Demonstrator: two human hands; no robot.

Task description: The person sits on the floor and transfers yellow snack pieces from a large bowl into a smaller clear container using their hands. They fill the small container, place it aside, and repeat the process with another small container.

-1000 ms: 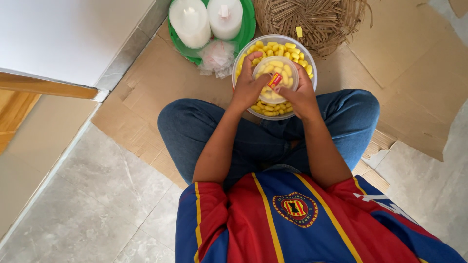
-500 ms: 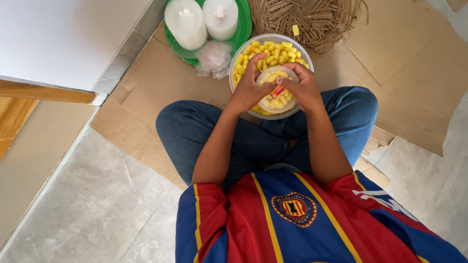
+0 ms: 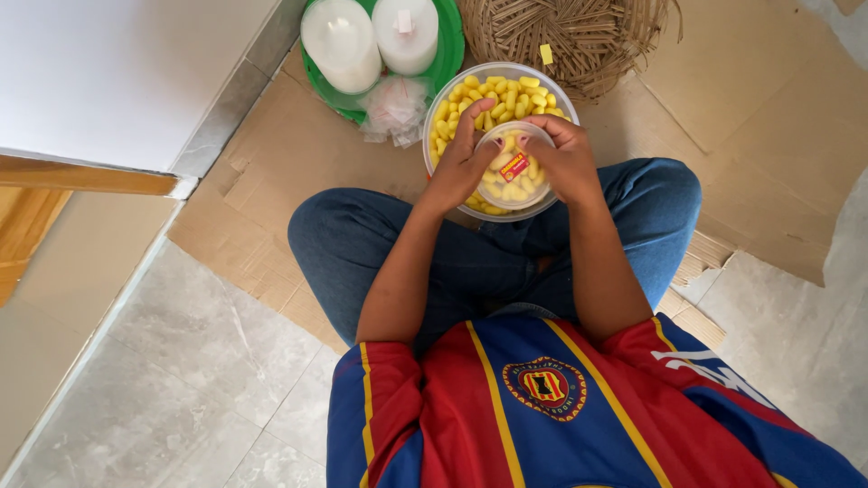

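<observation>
Your left hand (image 3: 461,163) and right hand (image 3: 565,158): both grips grasping one small clear tub (image 3: 514,167) of yellow pieces, above the big bowl (image 3: 443,104) on floor cardboard (image 3: 289,163).

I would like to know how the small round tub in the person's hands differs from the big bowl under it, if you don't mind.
The small clear tub is much narrower than the big bowl and carries a red and yellow sticker; the bowl shows none. The tub is gripped by the left hand and right hand, while the bowl sits low by the person's jeans. Both are round, see-through and hold yellow pieces.
</observation>
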